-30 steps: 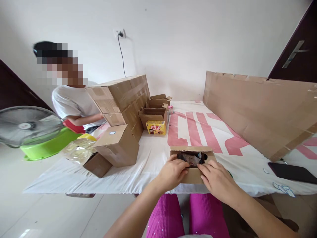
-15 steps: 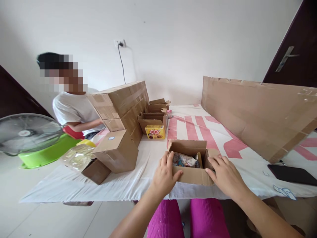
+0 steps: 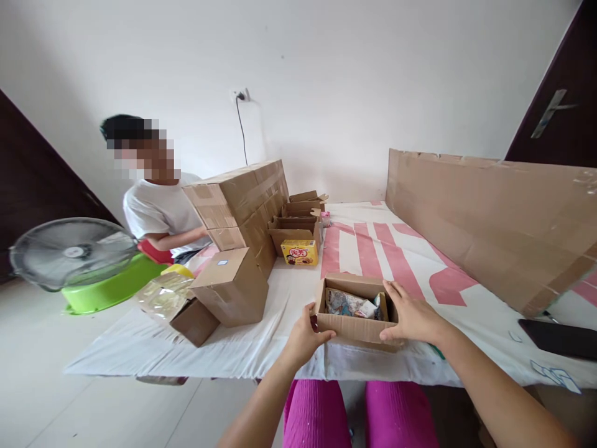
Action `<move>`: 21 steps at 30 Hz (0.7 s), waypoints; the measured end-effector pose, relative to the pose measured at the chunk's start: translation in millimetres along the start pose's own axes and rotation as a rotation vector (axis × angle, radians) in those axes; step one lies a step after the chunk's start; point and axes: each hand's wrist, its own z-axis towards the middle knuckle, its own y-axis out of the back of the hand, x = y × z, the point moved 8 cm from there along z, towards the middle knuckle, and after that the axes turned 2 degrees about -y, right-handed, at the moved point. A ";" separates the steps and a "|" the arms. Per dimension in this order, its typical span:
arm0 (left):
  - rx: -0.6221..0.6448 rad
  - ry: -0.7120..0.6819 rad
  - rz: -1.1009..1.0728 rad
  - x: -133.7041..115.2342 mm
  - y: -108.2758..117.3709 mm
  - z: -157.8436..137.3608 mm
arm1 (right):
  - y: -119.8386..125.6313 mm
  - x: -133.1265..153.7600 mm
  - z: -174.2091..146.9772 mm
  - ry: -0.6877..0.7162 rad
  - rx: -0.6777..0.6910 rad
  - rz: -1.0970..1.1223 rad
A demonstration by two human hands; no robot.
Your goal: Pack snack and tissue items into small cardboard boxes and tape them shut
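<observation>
A small open cardboard box stands on the cloth in front of me. Inside it lies a shiny printed snack bag, with a yellowish packet beside it at the right end. My left hand grips the box's left end, thumb on the near wall and fingers round the corner. At the right end, my right hand clasps the box with its thumb in front and fingers over the far corner. Both hands hold only the box. Its flaps are folded down outside or hidden.
Left of it stand a closed carton, a small box with clear plastic bags and stacked cartons. A yellow snack box leans by open boxes. A cardboard panel, dark tablet, fan and seated person surround the table.
The box's side flaps, spread under my hands before, are now down or out of sight. My hands have shifted to grip the box's two ends. The view has turned slightly left.
</observation>
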 end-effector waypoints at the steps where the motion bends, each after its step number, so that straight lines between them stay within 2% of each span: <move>1: 0.015 -0.015 -0.011 1.7 -3.1 -0.4 | 0.2 -0.2 0.4 -0.003 -0.008 -0.001; 6: -0.007 -0.108 -0.083 6.1 -8.8 -6.6 | 2.5 3.6 -5.0 0.032 -0.051 -0.055; 9: -0.017 -0.174 -0.152 6.1 -9.2 -8.8 | 16.1 18.3 -12.5 0.087 -0.191 -0.122; 12: 0.032 -0.177 -0.246 8.3 -16.7 -8.4 | 27.7 38.2 -15.2 0.163 -0.328 -0.116; 21: 0.066 -0.170 -0.371 14.4 -31.9 -9.5 | -14.3 42.7 31.3 0.206 0.029 -0.147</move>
